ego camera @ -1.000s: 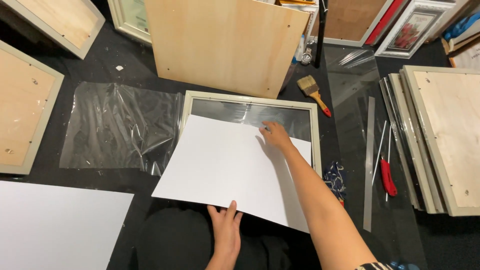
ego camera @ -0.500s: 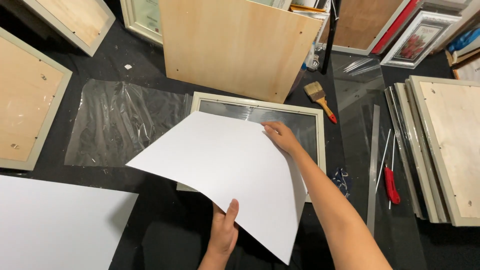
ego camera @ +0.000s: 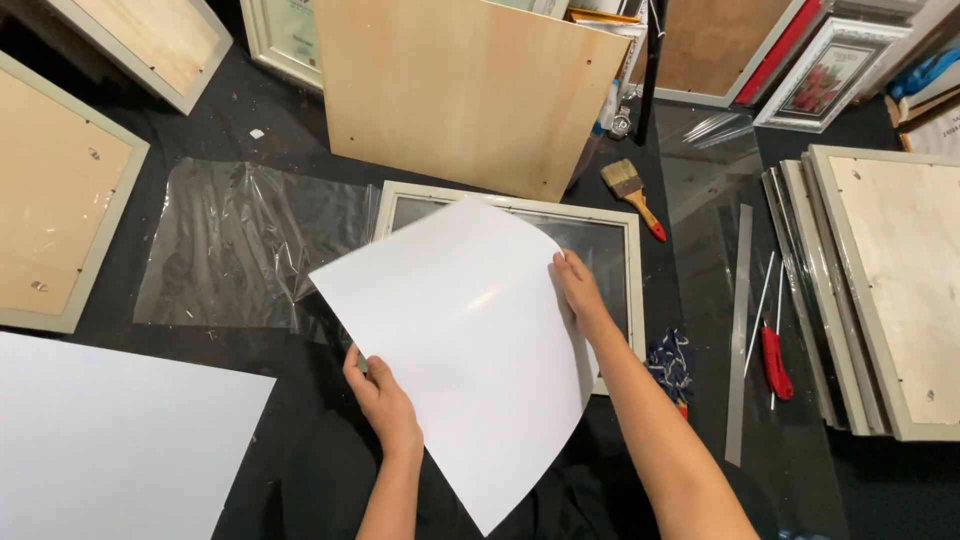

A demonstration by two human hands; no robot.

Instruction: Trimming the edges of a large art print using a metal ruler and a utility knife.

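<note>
Left fingers [ego camera: 365, 372]: curled over the sheet's lower-left edge, thumb on top, gripping it.
Right fingers [ego camera: 562, 275]: closed on the sheet's right edge, pinching it.
Left hand [ego camera: 385, 398]: below the sheet, wrist toward the table's near edge.
Right hand [ego camera: 578, 290]: over the frame's glass.
Sheet [ego camera: 470, 340]: white, lifted, turned cornerwise, bowed; it covers much of the frame at mid-table.
Frame [ego camera: 634, 290]: pale, lying flat, glass dark.
Plastic film [ego camera: 235, 250]: clear, crumpled, left of the frame, touching it.
Brush [ego camera: 632, 192]: beyond the frame's far right corner.
Ruler [ego camera: 740, 330]: right of the frame; red screwdriver [ego camera: 775, 360] just beside it.
Board [ego camera: 110, 450]: white, near left corner.
</note>
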